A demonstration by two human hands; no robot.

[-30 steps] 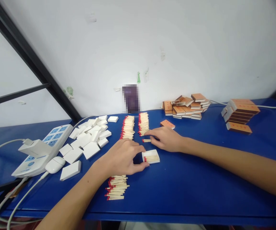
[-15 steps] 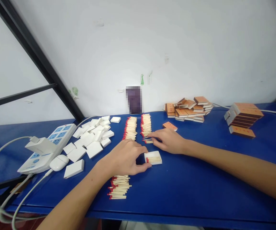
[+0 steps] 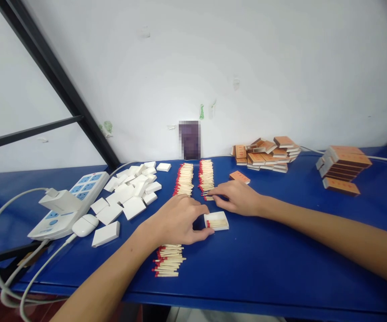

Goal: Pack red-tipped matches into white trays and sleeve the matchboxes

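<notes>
My left hand point(image 3: 181, 219) has thumb and index finger closed on the left end of a small white matchbox tray point(image 3: 225, 214). Inside it lie several wooden matches point(image 3: 217, 222), red heads pointing left. Beyond the tray, the fingertips of my right hand point(image 3: 235, 197) are pinched at the near end of a row of matches point(image 3: 206, 174). How many they grip cannot be made out. A second row of matches point(image 3: 184, 176) runs beside it, its near end hidden behind my left hand. Nearer me, another batch of matches point(image 3: 168, 260) lies partly under my left wrist.
White trays point(image 3: 134, 208) lie heaped on the left, near a power strip point(image 3: 87, 185) with a charger point(image 3: 61, 201) and white earbud case point(image 3: 85, 225). Orange matchbox sleeves point(image 3: 263, 157) pile up at the back; one sleeve point(image 3: 239, 177) lies alone. Orange matchboxes point(image 3: 346, 161) are stacked right.
The view has shifted slightly. My right fingertips have closed in a little on the near matches of the right-hand row. My left hand keeps its hold on the tray.
</notes>
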